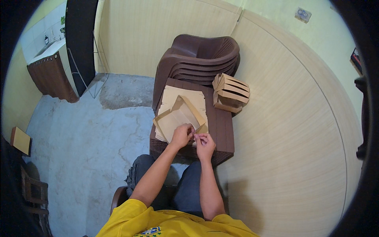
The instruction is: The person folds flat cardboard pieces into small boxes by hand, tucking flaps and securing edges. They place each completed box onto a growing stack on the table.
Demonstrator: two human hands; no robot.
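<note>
Left hand (181,135) and right hand (205,144) both pinching the near edge of a tan paper bag (177,117), bag lying on brown table (223,130), finished bags (231,91) stacked at one o'clock, stacked chairs (201,57) at twelve.

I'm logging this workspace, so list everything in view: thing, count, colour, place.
table: one, dark brown wicker, in front of the person
flat paper: a stack, tan, on the table's left part, top piece partly folded
folded bags: a bunch, tan, at the table's far right corner
chairs: a stack, dark brown plastic, behind the table
counter: one, white top with brown curtain, far left
brown packet: one, at the left edge
wall panel: pale wood-look, right and behind
floor: grey concrete
left hand: on the paper's near edge, pinching it
right hand: beside the left, pinching the same edge
</note>
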